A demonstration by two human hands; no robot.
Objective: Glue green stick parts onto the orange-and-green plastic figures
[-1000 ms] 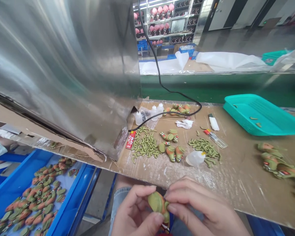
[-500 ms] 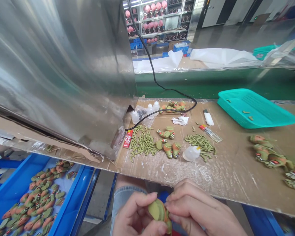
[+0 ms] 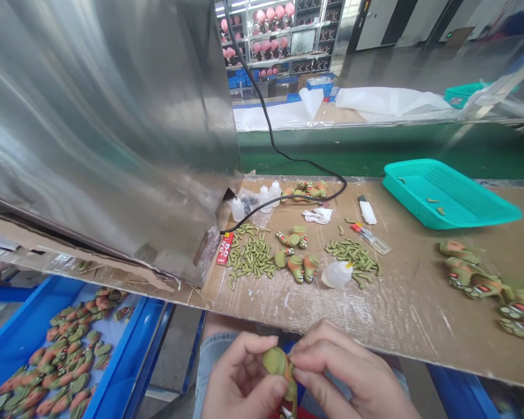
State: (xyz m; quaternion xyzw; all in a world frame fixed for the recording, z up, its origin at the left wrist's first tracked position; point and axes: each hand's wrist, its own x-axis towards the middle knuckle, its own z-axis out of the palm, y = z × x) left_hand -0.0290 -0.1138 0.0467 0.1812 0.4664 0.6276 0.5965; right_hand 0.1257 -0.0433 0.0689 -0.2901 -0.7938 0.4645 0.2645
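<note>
Low in the view, above my lap, my left hand is closed around a small green and orange figurine with a flat round green end turned up. Thumb and fingers of my right hand are pinched together against the figurine's right side. Whatever lies between those fingertips is hidden. On the cardboard beyond my hands are a heap of small curved green pieces and a second heap. Several similar figurines lie between the heaps, beside a squeeze bottle with a yellow tip.
A metal housing rises at the left, over a blue bin full of figurines. A teal tray holds a few pieces at the back right. More figurines lie at the right. A black cable loops across the cardboard.
The figurine has tilted slightly in my left hand, and more of its lower end shows. My right fingertips remain at its side. The whole view has shifted slightly.
</note>
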